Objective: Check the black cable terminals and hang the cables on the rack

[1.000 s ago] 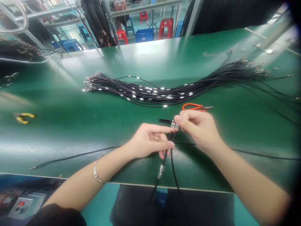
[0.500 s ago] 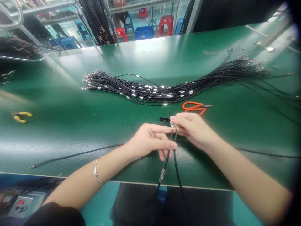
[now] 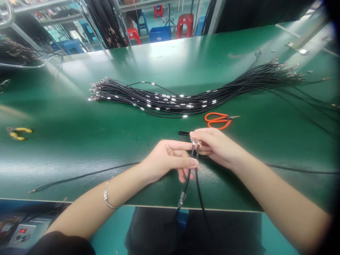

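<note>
Two black cables (image 3: 198,180) hang down over the table's front edge, and a metal sleeve (image 3: 182,199) sits on the left one. My left hand (image 3: 175,159) is closed on both cables, its thumb across them and its index finger behind their upper ends. At those ends is a small metallic connector piece (image 3: 193,139), partly covered by fingers. My right hand (image 3: 212,143) pinches that piece between thumb and fingers. A short black strip (image 3: 183,133) shows just left of the right fingertips; whether it is held or lies on the table, I cannot tell.
A long bundle of black cables (image 3: 170,101) with white labels lies across the green table (image 3: 127,131). Orange-handled scissors (image 3: 219,120) lie beyond my right hand, yellow-handled pliers (image 3: 20,134) far left. A single cable (image 3: 87,174) runs behind my hands. Stools and a blue bin (image 3: 159,34) stand beyond.
The view has shifted slightly, so things on the table appear a little further left. My right fingertips cover more of the connector piece. Both hands keep their hold.
</note>
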Available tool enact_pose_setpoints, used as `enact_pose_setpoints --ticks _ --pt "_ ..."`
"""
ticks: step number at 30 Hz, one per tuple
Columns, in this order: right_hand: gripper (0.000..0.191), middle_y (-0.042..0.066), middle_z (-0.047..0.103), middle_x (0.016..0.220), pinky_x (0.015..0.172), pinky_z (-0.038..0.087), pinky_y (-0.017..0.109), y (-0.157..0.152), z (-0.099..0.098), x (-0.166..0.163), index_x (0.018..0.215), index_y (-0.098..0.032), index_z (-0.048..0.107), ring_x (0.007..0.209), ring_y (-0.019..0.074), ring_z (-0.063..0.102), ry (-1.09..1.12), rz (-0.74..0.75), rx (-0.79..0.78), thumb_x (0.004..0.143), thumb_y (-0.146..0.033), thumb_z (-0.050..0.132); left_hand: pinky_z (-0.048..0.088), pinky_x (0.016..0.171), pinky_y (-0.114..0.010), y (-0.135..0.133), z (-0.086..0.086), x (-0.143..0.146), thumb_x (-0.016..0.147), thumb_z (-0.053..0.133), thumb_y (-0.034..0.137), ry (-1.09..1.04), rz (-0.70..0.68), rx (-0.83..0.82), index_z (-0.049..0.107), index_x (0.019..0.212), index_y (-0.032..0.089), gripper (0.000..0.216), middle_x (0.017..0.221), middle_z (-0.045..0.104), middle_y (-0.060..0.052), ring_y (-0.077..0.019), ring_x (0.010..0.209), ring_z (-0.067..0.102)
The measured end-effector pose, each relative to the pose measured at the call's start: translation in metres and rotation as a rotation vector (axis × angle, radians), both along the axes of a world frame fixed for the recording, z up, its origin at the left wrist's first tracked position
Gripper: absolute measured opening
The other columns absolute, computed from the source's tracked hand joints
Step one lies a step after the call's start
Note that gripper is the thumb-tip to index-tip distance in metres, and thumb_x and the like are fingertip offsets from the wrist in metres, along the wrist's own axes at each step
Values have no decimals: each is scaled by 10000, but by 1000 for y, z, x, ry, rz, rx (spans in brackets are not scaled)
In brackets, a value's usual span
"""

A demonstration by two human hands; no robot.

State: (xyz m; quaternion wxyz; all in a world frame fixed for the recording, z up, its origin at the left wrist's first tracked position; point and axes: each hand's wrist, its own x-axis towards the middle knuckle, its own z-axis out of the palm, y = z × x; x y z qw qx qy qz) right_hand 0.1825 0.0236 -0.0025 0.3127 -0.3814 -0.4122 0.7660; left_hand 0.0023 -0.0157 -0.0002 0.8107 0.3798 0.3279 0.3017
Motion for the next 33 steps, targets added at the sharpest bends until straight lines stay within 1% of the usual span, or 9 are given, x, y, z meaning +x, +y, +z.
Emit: enact_pose_setpoints --ticks 14,21,33 --pt "446 -94 253 478 435 117 225 0 -2 1 573 -179 386 426 32 169 -17 -6 13 790 -390 713 536 446 -203 0 1 0 706 822 214 -8 -6 -16 660 1211 123 538 709 697 -76 -157 554 664" --pt "435 -90 261 480 449 114 236 1 -2 2 574 -176 392 433 36 171 -5 -6 28 820 -373 692 536 444 -194 0 1 0 734 801 192 -25 -18 1 670 1201 144 488 715 697 -71 -153 568 669" --pt "433 -91 258 474 449 114 244 0 -1 2 571 -178 412 433 42 172 0 -7 35 815 -389 700 541 454 -203 1 -1 0 722 813 212 -1 -21 1 659 1217 139 524 731 701 -77 -157 568 668"
